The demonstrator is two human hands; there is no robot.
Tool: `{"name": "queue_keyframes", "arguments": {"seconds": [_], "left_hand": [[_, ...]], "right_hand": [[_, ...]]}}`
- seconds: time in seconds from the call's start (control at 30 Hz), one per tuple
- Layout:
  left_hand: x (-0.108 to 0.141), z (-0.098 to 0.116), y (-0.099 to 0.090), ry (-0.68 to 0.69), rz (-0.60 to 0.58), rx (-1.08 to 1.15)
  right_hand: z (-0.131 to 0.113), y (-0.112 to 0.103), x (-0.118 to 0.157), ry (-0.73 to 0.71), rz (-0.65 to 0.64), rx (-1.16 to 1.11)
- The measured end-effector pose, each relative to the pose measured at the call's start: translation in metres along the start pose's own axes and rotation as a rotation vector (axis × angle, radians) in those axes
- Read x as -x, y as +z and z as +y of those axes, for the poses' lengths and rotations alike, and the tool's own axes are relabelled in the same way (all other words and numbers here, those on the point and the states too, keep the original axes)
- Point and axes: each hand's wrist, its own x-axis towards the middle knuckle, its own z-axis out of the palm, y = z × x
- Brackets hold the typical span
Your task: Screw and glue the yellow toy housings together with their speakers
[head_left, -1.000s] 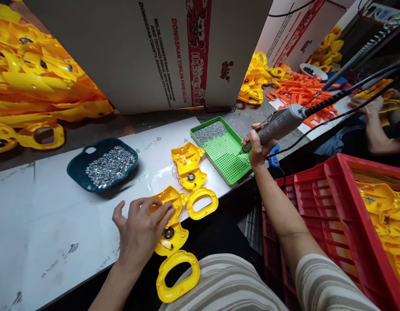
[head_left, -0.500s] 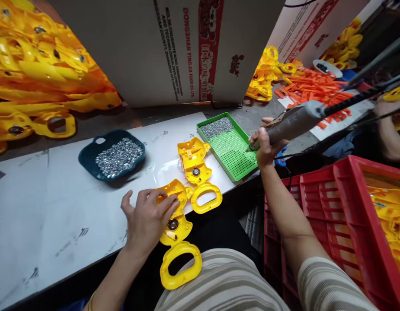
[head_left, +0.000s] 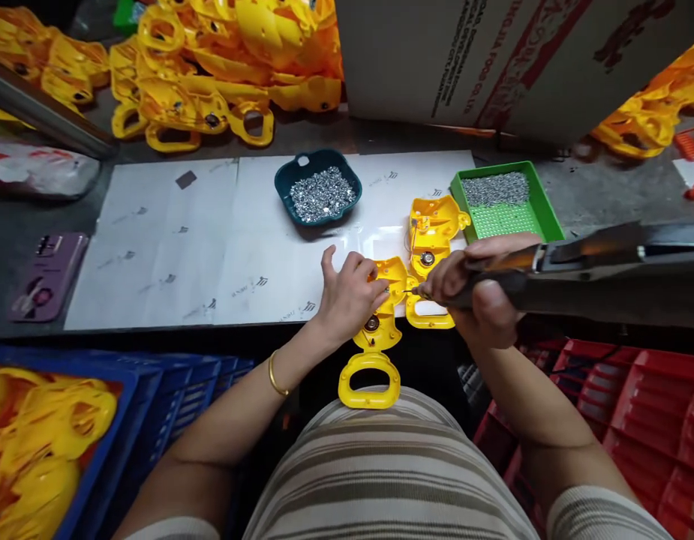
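My left hand (head_left: 352, 294) grips the upper part of a yellow plastic shell (head_left: 387, 335), its fingers curled over the edge; the shell's ring handle hangs over the table edge. My right hand (head_left: 482, 289) is wrapped round a grey power screwdriver (head_left: 599, 266), whose thin tip points left at the held shell. Whether the tip touches is too small to tell. A second yellow shell (head_left: 437, 234) lies just behind, partly covered by my right hand. To the right, a green tray (head_left: 541, 202) holds small screws. A dark teal bowl (head_left: 352, 199) contains shiny metal pieces.
Yellow shells (head_left: 211, 82) are piled at the back left, beside a large carton (head_left: 414, 67). A purple phone (head_left: 48, 277) lies at the left end of the table. Below the table are a blue crate (head_left: 133, 405) on the left and red crates (head_left: 622, 405) on the right.
My right hand has brought the screwdriver from over the green tray to the held shell. My left hand stays on the shell. The view has turned left.
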Motion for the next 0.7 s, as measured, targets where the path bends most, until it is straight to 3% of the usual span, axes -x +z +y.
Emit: {"name": "queue_keyframes", "arguments": {"seconds": [0.3,0.5,0.7], "left_hand": [[-0.003,0.0,-0.004,0.01,-0.036,-0.011],[-0.003,-0.002,-0.003,0.013,-0.044,-0.014],[-0.003,-0.003,-0.001,0.007,-0.043,-0.019]], "right_hand": [[0.038,0.006,0.004,0.037,-0.045,-0.005],[0.042,0.009,0.001,0.066,-0.023,0.057],[0.042,0.006,0.002,0.067,-0.04,-0.021]]}}
